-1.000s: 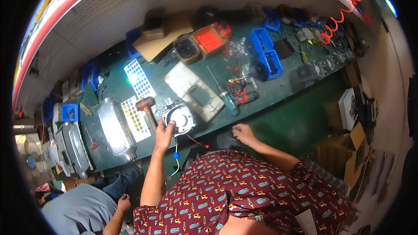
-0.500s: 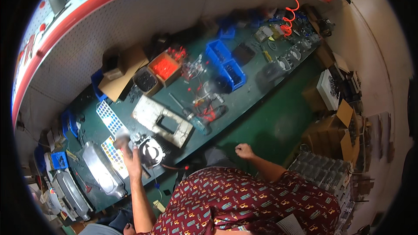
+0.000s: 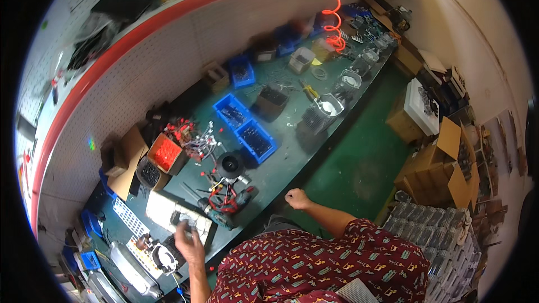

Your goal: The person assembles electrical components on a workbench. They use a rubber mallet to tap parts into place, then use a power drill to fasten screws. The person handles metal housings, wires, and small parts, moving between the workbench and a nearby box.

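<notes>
My left hand point(image 3: 191, 244) reaches over the worn white block point(image 3: 160, 207); its fingers are apart, a little blurred, and I make out nothing between them. Its fingertips are by the dark opening in that block. Beside the wrist stands a small motor with a pale round fan face point(image 3: 164, 259). A brown, rounded piece point(image 3: 145, 242) is at its far left side. My right hand point(image 3: 298, 198) is closed in a loose fist off the bench's front edge, touching nothing visible. A drill point(image 3: 219, 216) lies beyond the white block, next to a black round part point(image 3: 230, 164).
Blue bins point(image 3: 255, 140) of small dark parts stand mid-bench. A box of red parts point(image 3: 167, 154) is at the back left, a silver tank-like part point(image 3: 132, 269) at the near left. Several motor housings point(image 3: 328, 106) line the right front edge. Cartons point(image 3: 438, 163) stand at right.
The view has swung right. My left hand has gone from the motor to the white block; the hammer-like tool it held is no longer in it. My right hand stays closed.
</notes>
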`<state>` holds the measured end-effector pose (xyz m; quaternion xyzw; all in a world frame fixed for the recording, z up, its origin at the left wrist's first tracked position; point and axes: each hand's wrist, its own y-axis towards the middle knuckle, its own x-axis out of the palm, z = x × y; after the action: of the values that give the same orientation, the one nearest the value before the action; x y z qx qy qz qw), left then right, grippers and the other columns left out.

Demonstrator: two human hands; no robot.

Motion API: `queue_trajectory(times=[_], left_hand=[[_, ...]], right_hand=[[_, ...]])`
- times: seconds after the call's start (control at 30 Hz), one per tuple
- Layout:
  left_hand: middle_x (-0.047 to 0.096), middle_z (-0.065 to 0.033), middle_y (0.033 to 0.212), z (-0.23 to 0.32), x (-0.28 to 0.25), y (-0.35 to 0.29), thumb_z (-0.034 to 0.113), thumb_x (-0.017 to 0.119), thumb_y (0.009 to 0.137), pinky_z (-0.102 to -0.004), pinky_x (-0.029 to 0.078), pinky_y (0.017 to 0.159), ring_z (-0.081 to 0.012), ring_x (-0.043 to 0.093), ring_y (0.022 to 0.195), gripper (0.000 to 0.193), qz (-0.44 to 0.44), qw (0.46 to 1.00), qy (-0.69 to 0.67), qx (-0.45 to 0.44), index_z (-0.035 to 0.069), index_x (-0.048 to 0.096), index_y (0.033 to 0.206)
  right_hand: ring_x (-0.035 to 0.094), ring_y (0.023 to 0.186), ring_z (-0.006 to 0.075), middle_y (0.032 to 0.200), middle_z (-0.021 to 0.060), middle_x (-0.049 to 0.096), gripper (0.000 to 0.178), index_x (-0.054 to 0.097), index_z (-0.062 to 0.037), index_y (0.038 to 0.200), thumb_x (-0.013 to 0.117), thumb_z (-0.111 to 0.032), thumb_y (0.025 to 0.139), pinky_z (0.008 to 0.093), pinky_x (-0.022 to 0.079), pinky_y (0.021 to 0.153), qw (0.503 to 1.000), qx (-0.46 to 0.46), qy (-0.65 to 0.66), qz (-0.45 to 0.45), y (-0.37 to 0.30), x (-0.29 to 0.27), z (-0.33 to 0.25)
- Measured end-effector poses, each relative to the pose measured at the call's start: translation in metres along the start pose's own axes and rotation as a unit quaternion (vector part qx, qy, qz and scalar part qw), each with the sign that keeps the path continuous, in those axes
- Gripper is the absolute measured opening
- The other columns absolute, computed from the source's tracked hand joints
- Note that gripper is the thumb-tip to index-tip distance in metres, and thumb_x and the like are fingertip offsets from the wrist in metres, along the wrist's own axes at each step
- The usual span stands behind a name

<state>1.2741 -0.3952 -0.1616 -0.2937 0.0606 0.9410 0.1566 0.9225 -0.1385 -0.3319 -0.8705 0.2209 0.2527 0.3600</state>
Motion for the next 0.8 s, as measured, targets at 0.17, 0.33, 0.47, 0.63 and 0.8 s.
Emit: queue_trajectory(times=[0.17, 0.33, 0.47, 0.63, 0.8], left_hand=[[0.071, -0.0167, 0.089, 0.074, 0.068, 0.010, 0.003, 0.064, 0.092, -0.0353, 0.052, 0.081, -0.0237, 0.068, 0.085, 0.015, -0.221, 0.971, 0.034, -0.079, -0.004, 0.072, 0.103], [0.066, -0.0221, 0.081, 0.075, 0.105, 0.016, 0.021, 0.060, 0.100, -0.0389, 0.050, 0.070, -0.0305, 0.065, 0.073, 0.027, -0.298, 0.954, 0.020, -0.021, -0.004, 0.070, 0.104], [0.057, -0.0240, 0.069, 0.070, 0.121, 0.014, 0.032, 0.053, 0.105, -0.0442, 0.047, 0.062, -0.0343, 0.055, 0.061, 0.040, -0.313, 0.949, 0.020, 0.011, -0.004, 0.066, 0.091], [0.072, -0.0222, 0.091, 0.063, 0.158, 0.019, 0.025, 0.065, 0.095, -0.0392, 0.055, 0.075, -0.0346, 0.072, 0.085, 0.026, -0.394, 0.918, 0.027, 0.031, 0.003, 0.073, 0.107], [0.073, -0.0218, 0.096, 0.076, 0.181, 0.021, 0.023, 0.068, 0.092, -0.0396, 0.056, 0.079, -0.0333, 0.073, 0.090, 0.029, -0.407, 0.913, 0.032, 0.011, 0.001, 0.071, 0.111]], right_hand=[[0.070, 0.093, 0.0392, 0.095, 0.0200, 0.072, 0.028, 0.077, -0.0043, 0.090, 0.061, -0.025, 0.082, 0.0450, 0.056, 0.087, 0.996, 0.051, -0.066, 0.016, 0.022, -0.056, 0.062], [0.070, 0.093, 0.0391, 0.097, 0.0200, 0.073, 0.032, 0.077, -0.0043, 0.091, 0.060, -0.030, 0.083, 0.0459, 0.056, 0.087, 0.997, 0.069, -0.036, 0.016, 0.021, -0.077, 0.086], [0.070, 0.073, 0.0336, 0.080, 0.0202, 0.070, 0.034, 0.075, -0.0024, 0.091, 0.061, -0.033, 0.085, 0.0430, 0.057, 0.072, 0.998, 0.037, -0.021, 0.046, 0.008, -0.072, 0.090], [0.069, 0.065, 0.0208, 0.083, 0.0125, 0.074, 0.028, 0.074, 0.0003, 0.096, 0.065, -0.026, 0.091, 0.0385, 0.056, 0.064, 0.980, -0.167, 0.084, 0.073, -0.007, -0.113, 0.037], [0.069, 0.077, 0.0236, 0.084, 0.0163, 0.070, 0.023, 0.071, 0.0023, 0.096, 0.067, -0.019, 0.088, 0.0370, 0.054, 0.071, 0.979, -0.172, 0.087, 0.073, 0.022, -0.255, -0.110]])
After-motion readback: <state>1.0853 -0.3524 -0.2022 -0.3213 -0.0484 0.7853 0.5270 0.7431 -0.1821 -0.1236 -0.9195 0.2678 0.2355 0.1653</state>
